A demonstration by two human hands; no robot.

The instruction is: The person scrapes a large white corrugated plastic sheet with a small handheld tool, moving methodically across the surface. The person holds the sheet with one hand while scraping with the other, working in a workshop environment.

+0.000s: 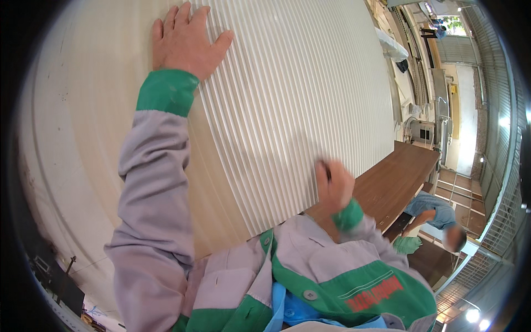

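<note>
A large pale panel with raised parallel ribs [287, 99] fills the middle of the head view; its left part is a smooth cream strip [213, 205]. My left hand [188, 47] lies flat near the far end, fingers spread, where the smooth strip meets the ribs. Closer to my body, my right hand [338, 185] is curled over the panel's right near part, slightly blurred by motion. Something small and dark [327, 170] shows between its thumb and fingers, too little of it visible to name.
A brown wooden board [395, 169] lies along the panel's right near edge. Beyond it a person in a blue shirt [437, 212] bends beside green cloth [407, 244]. Far right, another person [437, 30] stands in the workshop. A dark machine part [55, 282] sits at lower left.
</note>
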